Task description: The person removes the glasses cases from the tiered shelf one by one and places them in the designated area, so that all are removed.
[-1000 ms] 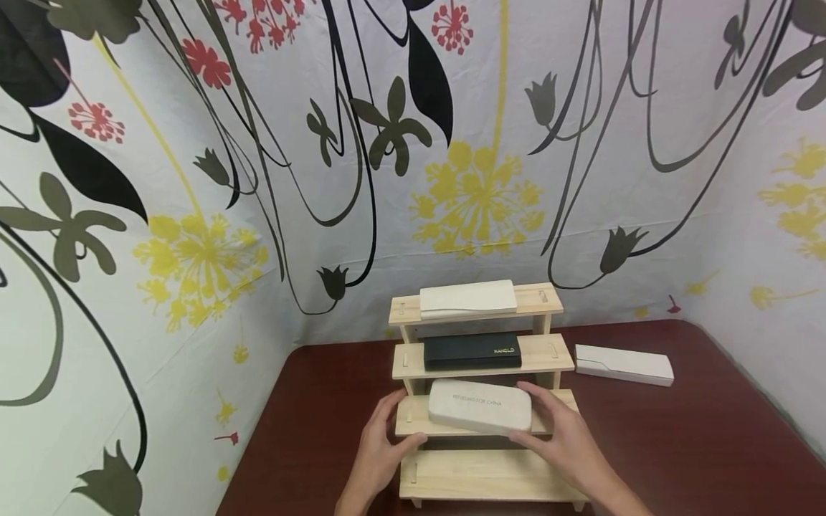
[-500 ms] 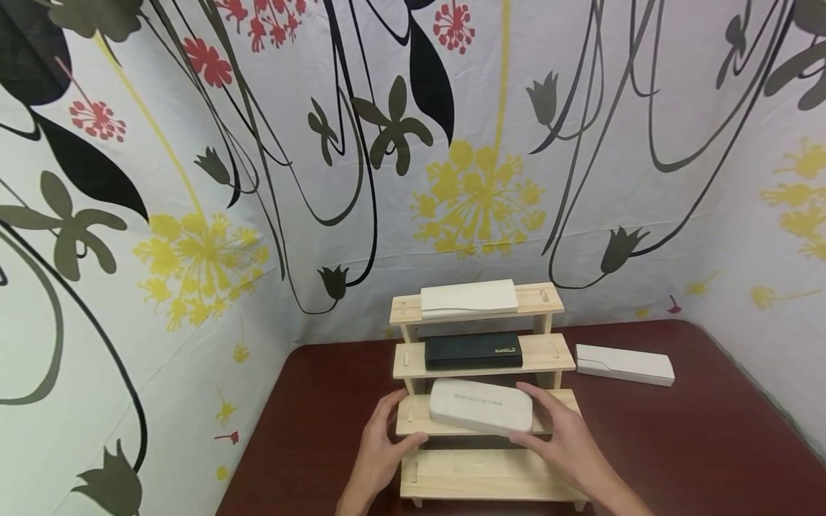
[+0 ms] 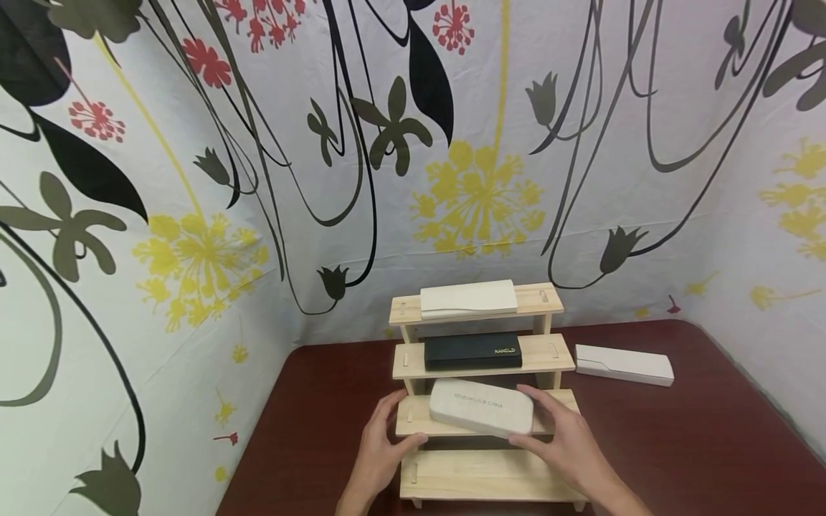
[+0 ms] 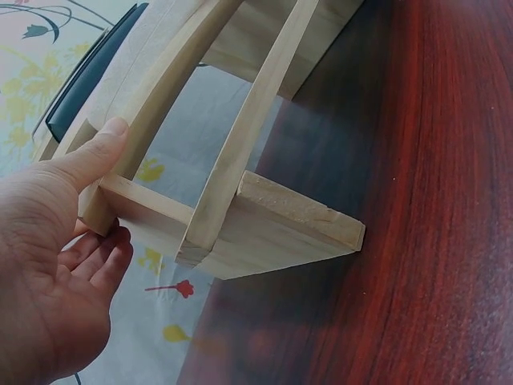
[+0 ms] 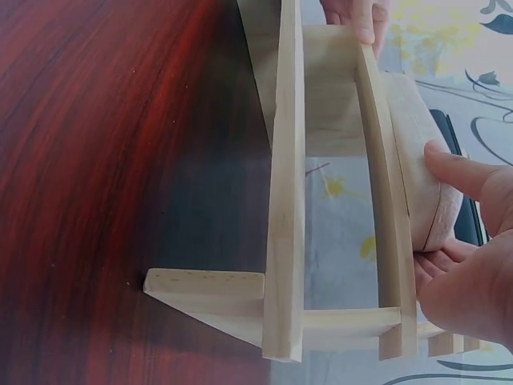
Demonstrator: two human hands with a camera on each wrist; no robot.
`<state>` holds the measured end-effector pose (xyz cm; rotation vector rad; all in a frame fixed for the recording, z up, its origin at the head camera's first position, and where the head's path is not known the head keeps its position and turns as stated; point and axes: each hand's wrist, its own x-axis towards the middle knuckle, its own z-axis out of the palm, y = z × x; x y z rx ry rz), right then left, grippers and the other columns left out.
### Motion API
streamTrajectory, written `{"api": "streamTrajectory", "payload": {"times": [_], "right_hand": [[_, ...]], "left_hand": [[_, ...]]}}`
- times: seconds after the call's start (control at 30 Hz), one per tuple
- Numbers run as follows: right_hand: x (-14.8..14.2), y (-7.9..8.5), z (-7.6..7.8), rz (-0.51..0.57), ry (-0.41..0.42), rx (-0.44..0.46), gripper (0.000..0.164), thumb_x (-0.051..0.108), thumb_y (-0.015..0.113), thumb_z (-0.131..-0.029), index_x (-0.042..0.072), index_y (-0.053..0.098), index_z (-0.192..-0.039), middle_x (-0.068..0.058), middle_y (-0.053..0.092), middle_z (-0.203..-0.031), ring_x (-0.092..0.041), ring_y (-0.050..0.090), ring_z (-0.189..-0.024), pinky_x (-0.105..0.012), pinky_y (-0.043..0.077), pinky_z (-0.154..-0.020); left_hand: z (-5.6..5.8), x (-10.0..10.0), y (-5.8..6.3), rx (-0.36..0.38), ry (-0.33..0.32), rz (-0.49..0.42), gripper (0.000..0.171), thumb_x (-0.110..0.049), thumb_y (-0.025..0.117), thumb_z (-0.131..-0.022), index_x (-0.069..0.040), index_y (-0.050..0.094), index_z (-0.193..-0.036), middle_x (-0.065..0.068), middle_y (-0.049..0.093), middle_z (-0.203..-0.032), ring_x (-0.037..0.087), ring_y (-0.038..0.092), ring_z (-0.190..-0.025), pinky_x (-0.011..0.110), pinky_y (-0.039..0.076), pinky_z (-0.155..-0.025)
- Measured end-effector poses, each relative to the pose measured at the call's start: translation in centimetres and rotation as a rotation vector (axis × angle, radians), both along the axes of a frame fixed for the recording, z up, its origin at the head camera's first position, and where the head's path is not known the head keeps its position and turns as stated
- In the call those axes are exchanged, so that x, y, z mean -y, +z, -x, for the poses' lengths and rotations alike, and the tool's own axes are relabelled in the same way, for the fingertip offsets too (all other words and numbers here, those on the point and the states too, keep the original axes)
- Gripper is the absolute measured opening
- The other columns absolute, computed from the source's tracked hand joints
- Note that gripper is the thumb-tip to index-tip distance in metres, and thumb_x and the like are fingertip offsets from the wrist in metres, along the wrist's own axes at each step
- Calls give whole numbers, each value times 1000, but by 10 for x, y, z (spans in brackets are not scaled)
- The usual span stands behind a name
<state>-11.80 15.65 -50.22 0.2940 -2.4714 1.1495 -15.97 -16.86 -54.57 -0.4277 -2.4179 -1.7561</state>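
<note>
A four-step wooden stand [image 3: 471, 473] rises toward the wall. On its second step from the front sits a white glasses case [image 3: 474, 405], set askew, its right end nearer the front. My right hand [image 3: 561, 437] holds that end between thumb and fingers; in the right wrist view the thumb [image 5: 457, 168] lies on the case's side. At the left end of the same step my left hand [image 3: 381, 444] grips the board, the thumb [image 4: 100, 152] above and fingers curled below, apart from the case.
A black case [image 3: 472, 351] with gold lettering lies on the third step. The top step bears a flat white case [image 3: 467, 299]. Right of the stand, another white case [image 3: 624, 365] lies on the dark red table [image 3: 677, 437]. Flower-printed cloth [image 3: 387, 229] closes off the back.
The white glasses case has turned slightly, its right end coming a little forward under my right hand. My left hand keeps its place on the step.
</note>
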Motion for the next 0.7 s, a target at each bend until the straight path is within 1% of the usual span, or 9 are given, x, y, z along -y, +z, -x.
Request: {"api": "streamTrajectory", "payload": {"times": [0.1, 0.17, 0.3, 0.37, 0.47, 0.57, 0.7], "right_hand": [[-1, -1, -1, -2, -14, -5, 82, 26, 103, -64, 10, 69, -137, -13, 75, -126, -34, 69, -116, -47, 57, -92], [-1, -1, -2, -9, -15, -13, 83, 26, 104, -64, 9, 69, -137, -12, 75, -126, -34, 69, -115, -47, 58, -92], [-2, -1, -2, -20, 3, -29, 85, 22, 103, -64, 8, 67, -140, -13, 74, -128, -36, 68, -116, -53, 57, -92], [-2, -1, -1, -20, 14, -32, 85, 20, 103, -64, 7, 67, -140, -14, 74, -128, -36, 68, -117, -56, 56, -93], [-2, -1, -1, -20, 13, -19, 84, 21, 103, -65, 9, 68, -140, -14, 74, -128, -36, 69, -116, -56, 56, -92], [-2, -1, -2, -9, -10, -5, 83, 24, 104, -63, 12, 70, -138, -12, 75, -126, -33, 70, -114, -49, 58, -91], [-3, -3, -3, 23, -33, -3, 82, 29, 105, -62, 15, 72, -135, -10, 76, -124, -28, 71, -111, -34, 56, -89]], "left_hand": [[0, 0, 0, -18, 6, 26, 79, -30, 93, -83, -17, 56, -151, 7, 54, -153, 33, 51, -143, 53, 41, -117], [0, 0, 0, -21, 12, 41, 79, -31, 93, -84, -17, 56, -151, 6, 54, -152, 33, 52, -142, 55, 42, -115], [1, 0, 1, -26, 18, 66, 79, -34, 93, -84, -18, 55, -152, 5, 55, -153, 33, 52, -142, 56, 42, -115], [1, 0, 1, -12, 20, 65, 79, -34, 93, -83, -19, 55, -152, 4, 54, -153, 31, 51, -143, 56, 41, -116], [1, 2, 1, 3, 24, 64, 80, -35, 94, -82, -20, 56, -151, 2, 54, -153, 28, 50, -144, 55, 39, -118], [1, 2, 1, 2, 25, 72, 80, -36, 93, -83, -20, 56, -151, 0, 55, -153, 27, 49, -144, 55, 38, -119], [0, 1, 1, -14, 24, 73, 79, -34, 93, -83, -19, 56, -151, 1, 56, -152, 28, 50, -144, 55, 38, -118]]}}
